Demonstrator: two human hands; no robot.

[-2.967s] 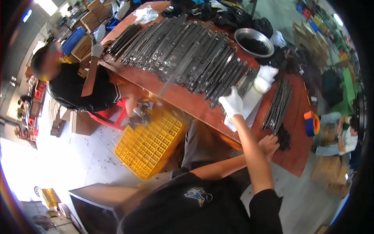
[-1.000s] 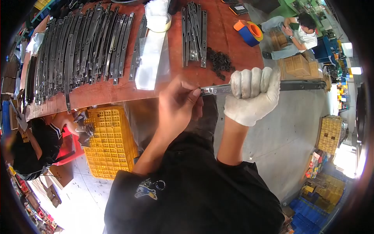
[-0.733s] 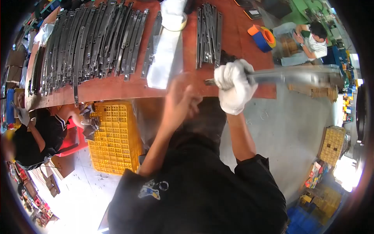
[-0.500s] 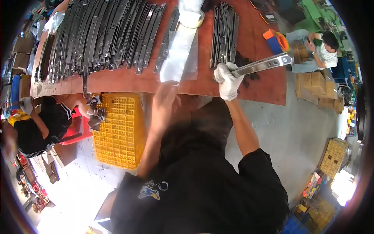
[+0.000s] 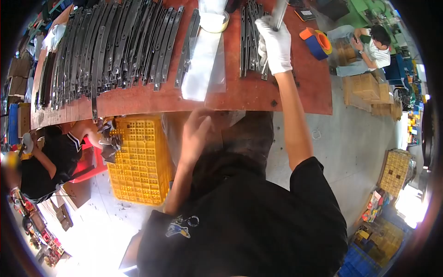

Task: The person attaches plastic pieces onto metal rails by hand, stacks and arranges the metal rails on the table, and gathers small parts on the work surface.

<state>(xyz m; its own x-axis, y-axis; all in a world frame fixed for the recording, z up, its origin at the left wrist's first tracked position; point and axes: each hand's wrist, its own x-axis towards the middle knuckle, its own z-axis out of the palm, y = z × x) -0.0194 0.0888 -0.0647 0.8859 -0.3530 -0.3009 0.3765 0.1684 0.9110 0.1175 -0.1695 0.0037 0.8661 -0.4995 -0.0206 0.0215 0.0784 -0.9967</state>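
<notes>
My right hand [image 5: 278, 50], in a white glove, is closed around a shiny metal rail [image 5: 278, 15] that points away toward the far side of the table. It is over a small group of dark metal rails [image 5: 249, 44], hiding part of them. My left hand [image 5: 196, 134] is bare and held in front of the table's near edge, its fingers partly spread and nothing visible in them. Just beyond it, clear plastic bags [image 5: 199, 69] lie flat, with a roll of tape [image 5: 223, 24] at their far end. One or two rails [image 5: 187, 51] rest beside the bags.
Long rows of dark metal rails [image 5: 106, 51] cover the left of the red-brown table [image 5: 152, 100]. An orange and blue tape dispenser [image 5: 317, 45] stands on the right. A yellow crate [image 5: 138, 161] is below the edge. A person [image 5: 369, 46] sits at right; another [image 5: 41, 161] is at left.
My right hand has moved away from me over the small rail group, and its rail has swung from pointing right to pointing away. My left hand has dropped slightly back from the bags.
</notes>
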